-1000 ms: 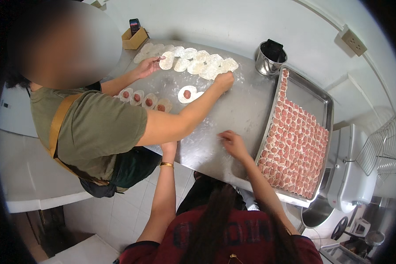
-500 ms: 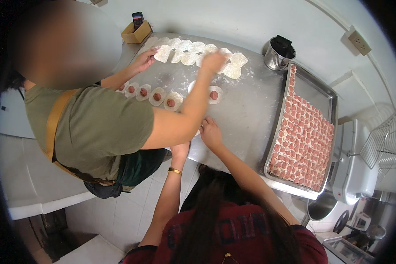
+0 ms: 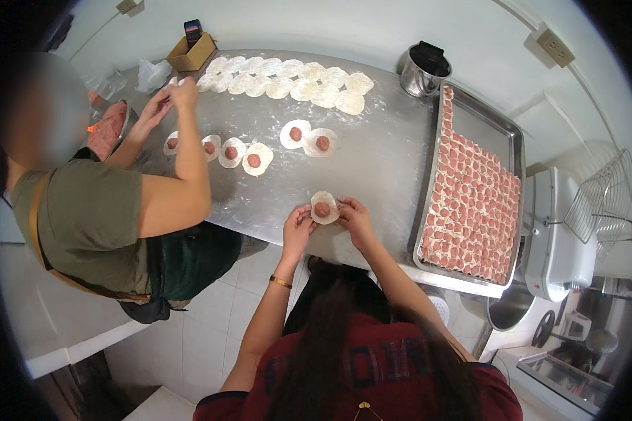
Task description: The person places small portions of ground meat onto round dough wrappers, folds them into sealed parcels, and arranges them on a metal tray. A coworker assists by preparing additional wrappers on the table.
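Note:
A round dumpling wrapper with a ball of pinkish meat filling at its middle is stretched between my two hands near the front edge of the steel table. My left hand pinches its left side. On the opposite rim, the fingers of my right hand grip the wrapper. Just beyond lie two more filled wrappers, overlapping at their edges. Several others, each topped with filling, form a row to the left.
Plain floured wrappers lie in two rows along the far side. A large tray of packed dumplings stands at right, beside a metal pot. At left, a co-worker's hands are raised near a meat mound and a cardboard box.
My hands, partly hidden before behind the co-worker's arm, now show a filled wrapper between them. The co-worker has shifted left, away from the plain wrappers. The view has moved slightly.

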The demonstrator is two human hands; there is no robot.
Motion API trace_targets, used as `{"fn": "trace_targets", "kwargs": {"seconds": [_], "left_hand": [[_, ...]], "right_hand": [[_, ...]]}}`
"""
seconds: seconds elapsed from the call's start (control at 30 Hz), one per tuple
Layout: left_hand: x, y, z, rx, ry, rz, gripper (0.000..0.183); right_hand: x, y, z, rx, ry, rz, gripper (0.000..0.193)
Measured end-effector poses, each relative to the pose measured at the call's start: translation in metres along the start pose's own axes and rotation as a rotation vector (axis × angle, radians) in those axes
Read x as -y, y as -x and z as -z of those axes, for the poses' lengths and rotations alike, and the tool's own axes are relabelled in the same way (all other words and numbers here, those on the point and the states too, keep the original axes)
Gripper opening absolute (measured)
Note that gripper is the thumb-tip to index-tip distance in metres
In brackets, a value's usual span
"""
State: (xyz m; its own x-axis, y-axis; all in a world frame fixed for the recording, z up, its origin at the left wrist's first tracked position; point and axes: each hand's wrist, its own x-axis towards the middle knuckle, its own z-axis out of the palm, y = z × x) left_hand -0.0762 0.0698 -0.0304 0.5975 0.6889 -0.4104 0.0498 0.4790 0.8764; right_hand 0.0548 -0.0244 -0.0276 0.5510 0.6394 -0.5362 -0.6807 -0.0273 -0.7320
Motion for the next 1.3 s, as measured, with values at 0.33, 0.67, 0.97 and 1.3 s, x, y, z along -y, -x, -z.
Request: {"fn": "trace_targets", "kwargs": {"seconds": [0.33, 0.67, 0.97, 1.3], "left_hand": [[0.007, -0.005, -0.007, 0.086, -0.119, -0.079, 0.036], [0.006, 0.003, -0.014, 0.081, -0.128, -0.125, 0.026], [0.008, 0.001, -0.023, 0.071, 0.117, -0.077, 0.005], [-0.025, 0.026, -0.055, 0.270, 0.201, -0.007, 0.017]], "right_hand": [[0.003, -0.011, 0.015, 0.009, 0.298, 0.067, 0.020], [-0.010, -0.005, 0.028, 0.136, 0.413, 0.185, 0.025], [0.019, 0.023, 0.017, 0.084, 0.024, 0.132, 0.021], [0.023, 0.025, 0.065, 0.010, 0.498, 0.280, 0.025]]}}
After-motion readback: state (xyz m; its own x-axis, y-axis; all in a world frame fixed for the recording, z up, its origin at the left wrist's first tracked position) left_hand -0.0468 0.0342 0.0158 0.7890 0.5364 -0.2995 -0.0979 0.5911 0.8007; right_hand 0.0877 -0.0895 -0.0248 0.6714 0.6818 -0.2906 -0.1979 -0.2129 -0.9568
